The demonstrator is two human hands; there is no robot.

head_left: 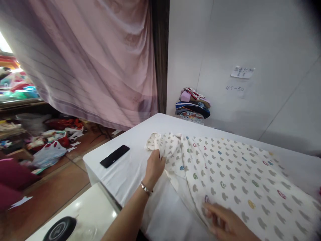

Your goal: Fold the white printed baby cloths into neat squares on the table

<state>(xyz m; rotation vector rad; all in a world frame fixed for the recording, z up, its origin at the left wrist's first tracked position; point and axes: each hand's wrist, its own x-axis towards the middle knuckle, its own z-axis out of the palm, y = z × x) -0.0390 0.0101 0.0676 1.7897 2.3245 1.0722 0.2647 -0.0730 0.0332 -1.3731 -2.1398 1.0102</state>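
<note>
A white cloth printed with grey mushrooms and a few coloured ones (pixel 233 167) spreads across the white-covered table (pixel 140 134). Its far left end is bunched up and folded over. My left hand (pixel 155 165), wearing a silver bracelet at the wrist, is closed on that bunched end. Lower right, my right hand (pixel 223 219) is at the cloth's near edge, slightly blurred. Its fingers are curled there and seem to pinch the edge, one finger lying over the print. To the left of my left hand lies a black phone (pixel 114 156), flat on the table.
A stack of folded fabrics (pixel 193 103) stands behind the table by the white wall. A pink curtain (pixel 112 60) hangs at the back left. At front left is a white machine surface (pixel 87 211) with a black round part. Bags and scraps (pixel 50 152) litter the floor.
</note>
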